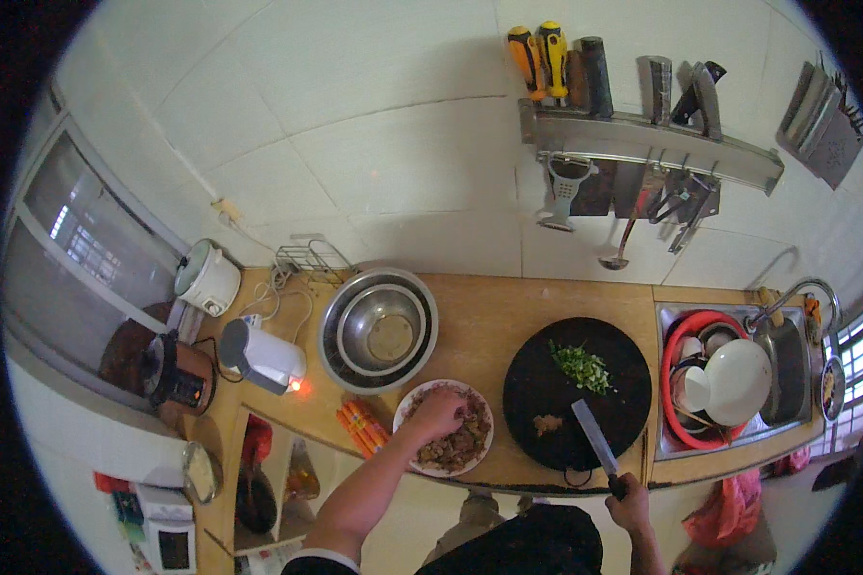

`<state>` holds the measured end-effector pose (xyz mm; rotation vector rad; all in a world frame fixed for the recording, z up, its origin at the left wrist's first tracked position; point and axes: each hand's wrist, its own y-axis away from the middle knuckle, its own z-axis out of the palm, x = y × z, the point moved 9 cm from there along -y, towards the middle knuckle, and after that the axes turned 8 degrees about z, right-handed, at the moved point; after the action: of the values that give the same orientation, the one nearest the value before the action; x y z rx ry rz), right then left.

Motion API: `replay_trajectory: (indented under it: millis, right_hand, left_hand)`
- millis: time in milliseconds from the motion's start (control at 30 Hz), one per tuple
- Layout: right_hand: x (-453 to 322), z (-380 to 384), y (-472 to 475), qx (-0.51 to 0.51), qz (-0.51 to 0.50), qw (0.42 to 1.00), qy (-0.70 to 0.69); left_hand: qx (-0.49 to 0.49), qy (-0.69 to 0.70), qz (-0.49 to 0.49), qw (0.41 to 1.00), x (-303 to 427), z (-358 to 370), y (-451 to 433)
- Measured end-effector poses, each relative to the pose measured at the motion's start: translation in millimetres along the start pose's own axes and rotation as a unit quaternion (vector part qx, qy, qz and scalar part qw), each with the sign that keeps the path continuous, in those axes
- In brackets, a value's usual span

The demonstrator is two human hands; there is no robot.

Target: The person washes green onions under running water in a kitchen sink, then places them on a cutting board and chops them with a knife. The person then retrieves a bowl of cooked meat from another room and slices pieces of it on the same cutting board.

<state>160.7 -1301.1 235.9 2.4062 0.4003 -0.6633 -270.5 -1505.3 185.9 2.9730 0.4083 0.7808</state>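
Note:
My left hand (437, 415) reaches into a white plate (398, 417) heaped with cooked-looking chopped meat (454, 447). Its fingertips are down at the meat, and whether they pinch a piece cannot be made out. In my right hand (628, 503) is the black handle of a kitchen knife (594, 435). The blade points away from me and lies over the near right part of a round black cutting board (528, 359). Chopped green onion (581, 366) is heaped toward the board's far side. A small brown minced pile (547, 425) sits left of the blade.
Left of the plate lie orange-wrapped sausages (362, 425), with nested steel bowls (331, 352) behind. A white appliance (266, 356) with a lit lamp stands further left. At right, a sink (787, 374) holds a red basin (672, 402) of dishes. A tool rack (647, 136) hangs above.

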Motion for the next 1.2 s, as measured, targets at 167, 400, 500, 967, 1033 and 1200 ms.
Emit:
replay_trajectory:
  millis: [167, 400, 500, 967, 1033, 1200]
  right_hand:
    - [-1.4, -0.3, -1.3, 0.003, -0.002, 1.000, 0.014]
    - [-3.2, -3.3, -0.3, -0.007, -0.010, 1.000, -0.003]
    - [-4.9, -2.6, -0.8, 0.001, -0.012, 1.000, 0.006]
    - [-6.8, -0.9, -0.6, 0.007, -0.043, 0.999, -0.004]
    - [-3.6, 1.9, -0.7, 0.008, -0.040, 0.999, 0.004]
    - [-3.4, 2.8, -1.5, 0.011, -0.066, 0.998, -0.009]
  left_hand:
    - [0.025, 0.027, 0.006, 0.999, 7.9, -2.6, 0.9]
    - [0.105, 0.185, -0.111, 0.971, 22.1, -59.9, -8.1]
    - [0.110, 0.353, -0.106, 0.923, 58.9, -42.1, -34.5]
    - [0.238, 0.047, -0.083, 0.966, 54.3, -22.7, 3.4]
    - [0.251, -0.097, -0.028, 0.963, 30.5, -40.0, 31.0]
    - [0.076, -0.092, -0.011, 0.993, -5.4, -10.0, 40.7]
